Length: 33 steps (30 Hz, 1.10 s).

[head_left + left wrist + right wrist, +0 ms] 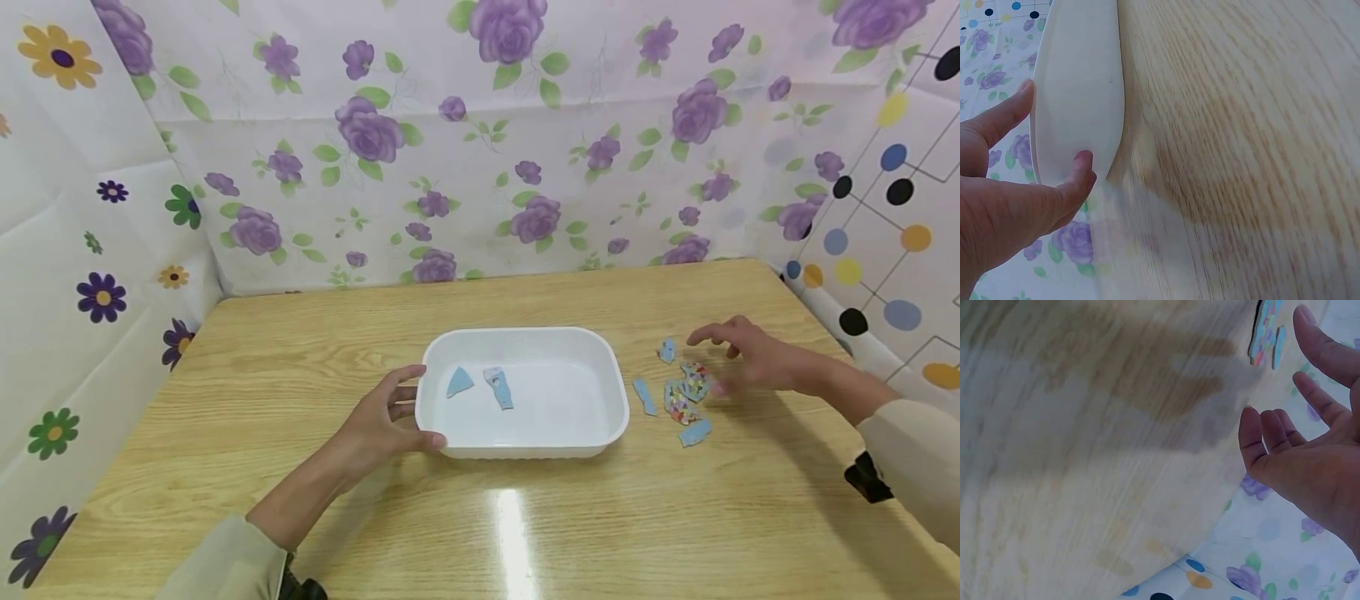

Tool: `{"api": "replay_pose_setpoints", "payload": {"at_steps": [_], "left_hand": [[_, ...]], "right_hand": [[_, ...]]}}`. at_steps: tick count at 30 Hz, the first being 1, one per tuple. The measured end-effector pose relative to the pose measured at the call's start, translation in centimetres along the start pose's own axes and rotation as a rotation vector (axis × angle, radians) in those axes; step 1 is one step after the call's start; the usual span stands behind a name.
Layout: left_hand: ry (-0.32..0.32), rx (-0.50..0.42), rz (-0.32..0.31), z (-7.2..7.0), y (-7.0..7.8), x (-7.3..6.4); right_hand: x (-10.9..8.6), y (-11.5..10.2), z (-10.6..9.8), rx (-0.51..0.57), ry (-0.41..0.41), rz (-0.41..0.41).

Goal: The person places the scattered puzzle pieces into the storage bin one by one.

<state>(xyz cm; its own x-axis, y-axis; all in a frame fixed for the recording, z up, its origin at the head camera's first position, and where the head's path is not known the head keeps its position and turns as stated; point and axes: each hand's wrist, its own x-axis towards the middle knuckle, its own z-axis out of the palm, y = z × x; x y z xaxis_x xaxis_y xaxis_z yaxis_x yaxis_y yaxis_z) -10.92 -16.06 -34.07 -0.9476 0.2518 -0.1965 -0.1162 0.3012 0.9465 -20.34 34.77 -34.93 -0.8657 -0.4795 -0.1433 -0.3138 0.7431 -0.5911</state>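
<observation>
My left hand (381, 417) grips the left end of a white plastic tray (525, 452), its thumb at the near corner and its fingers along the outer side. In the left wrist view, the thumb (1084, 169) presses the tray's outer wall. Inside the tray lie a blue triangular piece (460, 382) and a longer blue piece (501, 390). My right hand (757, 357), fingers loosely bent and apart, hovers beside several flat, irregular pieces on the table. Among them are colourfully speckled ones (680, 405) and plain blue ones (695, 432). The right hand holds nothing.
The wooden table (315, 350) backs onto a flowered covering (465, 183). A dotted covering (900, 250) stands at its right edge and another flowered one (97, 242) at its left. Light reflects off the table in front of the tray.
</observation>
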Motion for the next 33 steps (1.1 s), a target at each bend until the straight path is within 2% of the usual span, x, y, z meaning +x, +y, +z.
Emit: {"api": "replay_pose_setpoints", "payload": {"at_steps": [4, 10, 19, 28, 33], "left_hand": [[-0.008, -0.012, 0.001, 0.0, -0.1, 0.1], [-0.005, -0.016, 0.002, -0.1, -0.1, 0.1], [-0.011, -0.022, -0.002, -0.1, -0.1, 0.1], [-0.005, -0.024, -0.008, 0.0, 0.0, 0.1], [-0.003, -0.016, -0.008, 0.0, -0.1, 0.1]], "right_hand": [[-0.1, 0.4, 1.1, 0.033, 0.011, 0.013], [-0.2, 0.8, 2.4, 0.029, 0.038, 0.0], [-0.8, 1.2, 3.1, 0.039, 0.071, 0.005], [-0.9, 1.3, 3.5, 0.076, 0.109, 0.058], [-0.8, 1.3, 3.7, 0.071, 0.14, -0.001]]}}
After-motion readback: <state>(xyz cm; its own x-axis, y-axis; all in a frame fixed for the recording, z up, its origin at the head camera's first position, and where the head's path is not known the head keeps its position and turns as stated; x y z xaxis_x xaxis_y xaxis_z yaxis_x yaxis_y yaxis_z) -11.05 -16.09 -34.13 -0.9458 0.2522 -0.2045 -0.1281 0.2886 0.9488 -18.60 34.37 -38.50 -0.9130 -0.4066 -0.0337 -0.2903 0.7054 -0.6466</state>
